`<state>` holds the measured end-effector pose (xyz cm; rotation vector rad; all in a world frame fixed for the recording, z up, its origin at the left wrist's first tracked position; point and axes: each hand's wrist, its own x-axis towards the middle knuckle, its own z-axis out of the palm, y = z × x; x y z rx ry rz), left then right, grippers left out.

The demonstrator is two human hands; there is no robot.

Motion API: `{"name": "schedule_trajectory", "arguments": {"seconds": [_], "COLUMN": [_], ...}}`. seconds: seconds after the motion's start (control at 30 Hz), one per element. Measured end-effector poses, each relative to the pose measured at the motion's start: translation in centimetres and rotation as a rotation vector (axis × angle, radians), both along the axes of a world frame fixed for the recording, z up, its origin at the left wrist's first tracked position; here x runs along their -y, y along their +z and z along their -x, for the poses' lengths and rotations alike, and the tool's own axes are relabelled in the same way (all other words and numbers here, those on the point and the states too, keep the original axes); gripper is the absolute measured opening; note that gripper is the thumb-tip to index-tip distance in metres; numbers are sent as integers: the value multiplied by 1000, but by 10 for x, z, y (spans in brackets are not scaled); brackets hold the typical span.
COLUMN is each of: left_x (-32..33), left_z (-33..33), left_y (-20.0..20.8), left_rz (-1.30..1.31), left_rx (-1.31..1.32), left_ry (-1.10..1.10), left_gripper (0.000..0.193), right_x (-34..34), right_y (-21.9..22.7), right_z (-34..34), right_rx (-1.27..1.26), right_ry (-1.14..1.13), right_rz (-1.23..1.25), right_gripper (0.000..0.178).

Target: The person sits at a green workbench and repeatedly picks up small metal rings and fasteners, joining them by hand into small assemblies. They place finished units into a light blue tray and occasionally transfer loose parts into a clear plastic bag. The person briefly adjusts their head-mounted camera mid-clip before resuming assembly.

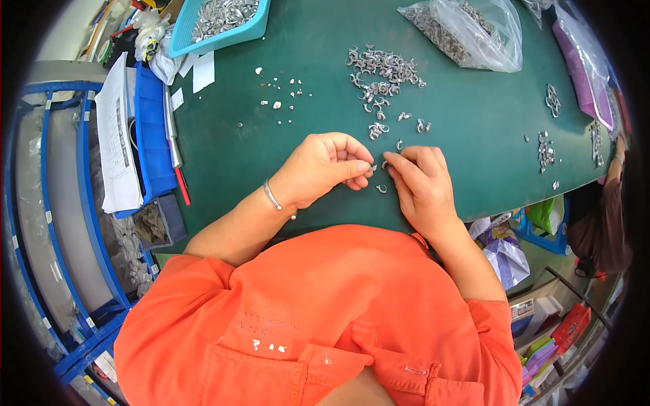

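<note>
Both my hands meet low over the green table (pixel 318 88), close to my body. My left hand (pixel 323 169) pinches a tiny pale piece (pixel 374 168) between thumb and fingertips; its exact kind is too small to tell. Just beside it, my right hand (pixel 425 186) is closed on a small curved grey metal part (pixel 385 164), partly hidden by the fingers. Below the fingertips lies a loose curved metal part (pixel 382 189). Beyond the hands, a heap of similar curved metal parts (pixel 384 70) spreads out, with a few strays nearer to me.
White crumbs (pixel 277 105) are scattered left of the heap. A turquoise basket (pixel 220 39) of metal parts stands far left, and a clear bag (pixel 497 51) of parts far right. Smaller piles (pixel 546 152) lie at right near a purple basket (pixel 581 78). Blue bins (pixel 154 135) border the left edge.
</note>
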<state>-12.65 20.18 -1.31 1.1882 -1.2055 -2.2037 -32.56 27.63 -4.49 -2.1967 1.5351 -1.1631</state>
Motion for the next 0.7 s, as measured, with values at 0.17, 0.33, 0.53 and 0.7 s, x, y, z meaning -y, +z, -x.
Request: {"name": "schedule_trajectory", "arguments": {"seconds": [0.17, 0.33, 0.53, 0.7], "left_x": [-1, -12, -16, -13], "left_z": [-1, -1, 6, 1], "left_y": [2, 6, 1, -1], "left_rz": [31, 416, 910, 905], "left_rx": [58, 275, 331, 320], "left_ry": [-20, -259, -412, -363], "left_gripper": [11, 8, 9, 10], "right_x": [-4, -18, 9, 10], "right_y": [-1, 0, 3, -7], "right_z": [1, 7, 4, 7], "right_rx": [91, 87, -39, 50], "right_ry": [-34, 121, -88, -11], "right_rz": [0, -20, 62, 26], "right_gripper": [17, 22, 22, 20]}}
